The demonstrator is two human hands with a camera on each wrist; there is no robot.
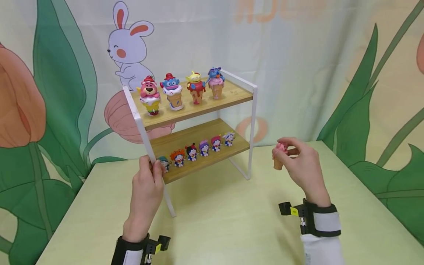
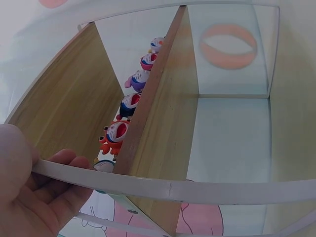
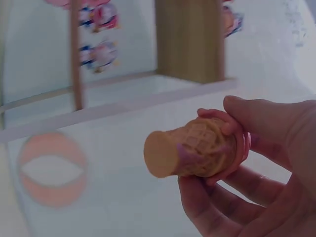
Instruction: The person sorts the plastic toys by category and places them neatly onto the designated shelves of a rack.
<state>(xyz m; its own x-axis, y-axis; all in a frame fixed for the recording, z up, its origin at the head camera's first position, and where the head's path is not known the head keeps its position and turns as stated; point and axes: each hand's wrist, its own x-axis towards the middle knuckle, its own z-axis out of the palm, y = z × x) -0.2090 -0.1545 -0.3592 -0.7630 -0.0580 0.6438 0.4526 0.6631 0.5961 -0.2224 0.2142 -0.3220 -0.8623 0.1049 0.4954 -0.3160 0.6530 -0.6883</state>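
My left hand (image 1: pixel 148 187) grips the front left leg of a two-tier shelf (image 1: pixel 198 114) with a white frame and wooden boards; in the left wrist view its fingers (image 2: pixel 54 197) curl round the white bar. To the right of the shelf, my right hand (image 1: pixel 303 165) holds an ice-cream-cone figurine (image 1: pixel 278 163) with a pink top and waffle cone. The right wrist view shows the cone (image 3: pixel 202 145) pinched between thumb and fingers, flat base turned to the camera. On the top board stand a pink bear (image 1: pixel 150 95), a blue figure (image 1: pixel 172 92), a green-headed figure (image 1: pixel 196 88) and a blue dog figure (image 1: pixel 216 82).
Several small blue-and-white figurines (image 1: pixel 192 152) in different hats line the lower board. The shelf stands on a pale green table (image 1: pixel 232 221). Behind hangs a printed curtain (image 1: pixel 291 55) with a rabbit, leaves and flowers.
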